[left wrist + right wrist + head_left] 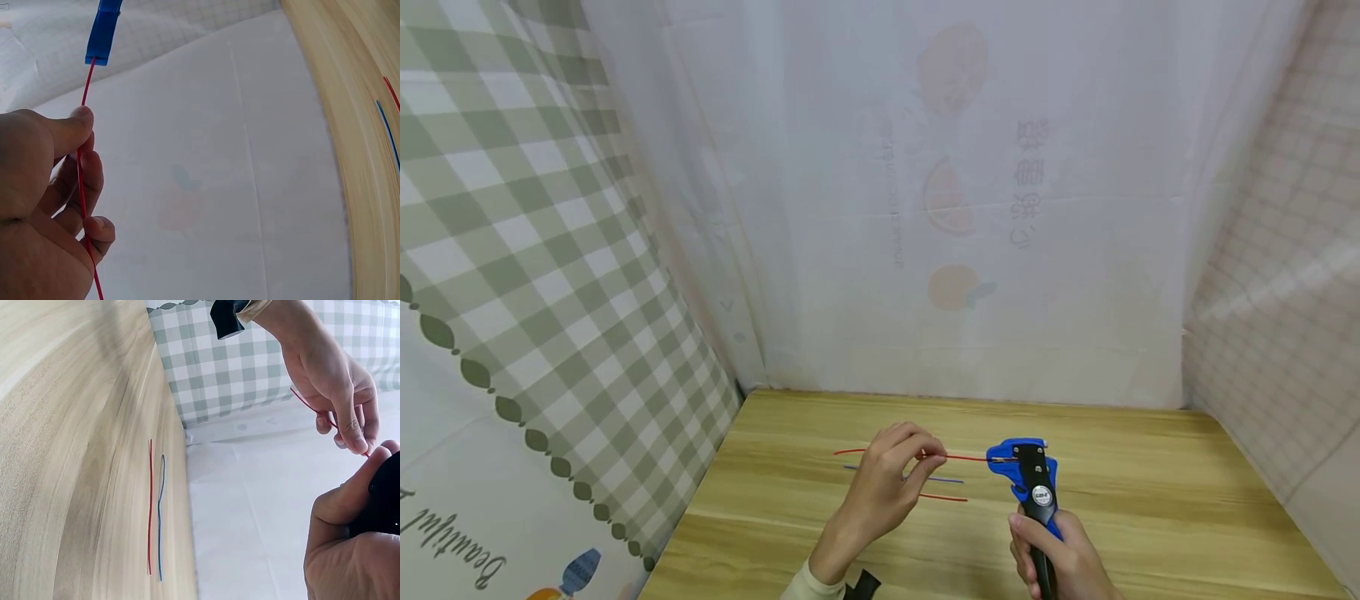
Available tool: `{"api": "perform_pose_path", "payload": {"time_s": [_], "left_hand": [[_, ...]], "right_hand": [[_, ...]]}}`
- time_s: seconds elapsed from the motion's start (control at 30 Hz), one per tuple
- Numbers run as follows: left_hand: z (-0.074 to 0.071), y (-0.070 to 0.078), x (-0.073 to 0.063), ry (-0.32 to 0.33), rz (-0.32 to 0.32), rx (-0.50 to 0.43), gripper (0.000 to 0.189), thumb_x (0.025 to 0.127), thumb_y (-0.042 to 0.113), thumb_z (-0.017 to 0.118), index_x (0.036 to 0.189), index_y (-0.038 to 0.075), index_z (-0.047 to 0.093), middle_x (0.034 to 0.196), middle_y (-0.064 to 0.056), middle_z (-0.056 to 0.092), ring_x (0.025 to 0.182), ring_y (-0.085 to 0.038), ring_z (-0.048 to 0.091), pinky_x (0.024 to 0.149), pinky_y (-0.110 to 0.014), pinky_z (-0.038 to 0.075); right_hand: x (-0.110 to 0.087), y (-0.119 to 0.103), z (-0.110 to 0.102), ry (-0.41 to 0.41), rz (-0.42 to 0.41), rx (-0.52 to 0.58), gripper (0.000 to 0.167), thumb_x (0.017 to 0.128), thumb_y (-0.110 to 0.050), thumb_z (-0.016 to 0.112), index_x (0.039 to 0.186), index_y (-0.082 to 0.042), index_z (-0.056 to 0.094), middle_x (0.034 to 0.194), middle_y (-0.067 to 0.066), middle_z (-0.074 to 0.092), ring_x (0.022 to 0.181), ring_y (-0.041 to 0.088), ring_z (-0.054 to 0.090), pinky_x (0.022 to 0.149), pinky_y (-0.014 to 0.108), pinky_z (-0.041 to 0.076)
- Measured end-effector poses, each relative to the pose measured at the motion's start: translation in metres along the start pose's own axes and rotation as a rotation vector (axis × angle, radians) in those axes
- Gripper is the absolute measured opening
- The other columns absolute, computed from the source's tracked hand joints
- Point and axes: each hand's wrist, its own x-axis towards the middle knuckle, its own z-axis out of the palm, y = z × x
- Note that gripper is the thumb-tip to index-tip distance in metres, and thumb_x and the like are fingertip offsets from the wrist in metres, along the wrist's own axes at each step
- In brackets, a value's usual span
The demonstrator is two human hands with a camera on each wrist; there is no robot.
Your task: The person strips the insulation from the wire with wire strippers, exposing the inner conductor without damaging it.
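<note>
Red on blue: pinches a slender red wire point(966, 457) between thumb and fingers of the left hand point(886, 477), clear of the wooden table point(1157, 500), with one end at the nose of a blue-and-black wire stripper point(1037, 477). Grips the stripper's handle in the right hand point(1063, 554). Also on the table, side by side: a blue wire point(947, 480) and a second red wire point(943, 498).

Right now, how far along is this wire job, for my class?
Looks done: the right hand grips the tool, and the red wire reaches into it. In hand: the left hand pinches that wire, probably for stripping; any cut is too small to judge. Likely left: the second red wire and the blue wire, both lying on the table.
</note>
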Motion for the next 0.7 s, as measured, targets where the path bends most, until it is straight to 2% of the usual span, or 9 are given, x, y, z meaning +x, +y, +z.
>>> {"api": "perform_pose_path", "payload": {"time_s": [0.17, 0.7], "left_hand": [[-0.0016, 0.0015, 0.0014, -0.002, 0.006, -0.008, 0.007, 0.102, 0.012, 0.084, 0.101, 0.018, 0.079, 0.098, 0.007, 0.077, 0.09, -0.01, 0.07, 0.085, -0.02, 0.053], [-0.0047, 0.0029, 0.0022, -0.014, -0.007, -0.026, 0.007, 0.102, 0.012, 0.083, 0.1, 0.017, 0.079, 0.098, 0.006, 0.077, 0.09, -0.01, 0.07, 0.085, -0.021, 0.054]], "right_hand": [[-0.0013, -0.0022, 0.0014, 0.012, -0.012, -0.013, 0.029, 0.121, -0.011, 0.04, 0.101, -0.01, 0.06, 0.075, 0.033, 0.034, 0.061, 0.004, 0.064, 0.058, 0.022, 0.059], [-0.0037, -0.0065, 0.0039, 0.055, 0.025, -0.047, 0.02, 0.121, -0.013, 0.042, 0.109, -0.004, 0.056, 0.074, 0.027, 0.043, 0.06, 0.007, 0.065, 0.058, 0.026, 0.061]]}}
